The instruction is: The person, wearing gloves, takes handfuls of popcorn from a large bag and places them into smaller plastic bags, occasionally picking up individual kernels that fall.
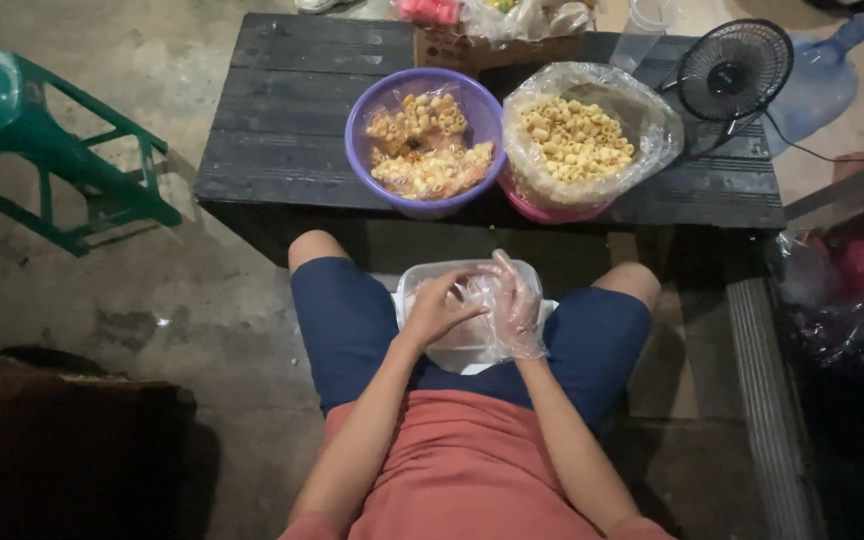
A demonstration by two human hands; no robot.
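Plastic bags [472,300], thin and clear, lie in a stack on the person's lap just below the black table [282,130]; the left hand [439,305] rests bare with fingers curled on the stack, pinching at a sheet, while the right hand [514,305] is wrapped in clear plastic and lies flat beside it, grasping nothing that I can make out. Peeling a single bag loose looks like the step in hand, and opening it would call for a fingertip pinch. On the table sit a purple bowl [362,115] of packed snacks, a bag-lined tub [577,140] of loose rings beside it and a small fan [734,70] at its right end; nothing blocks the reach.
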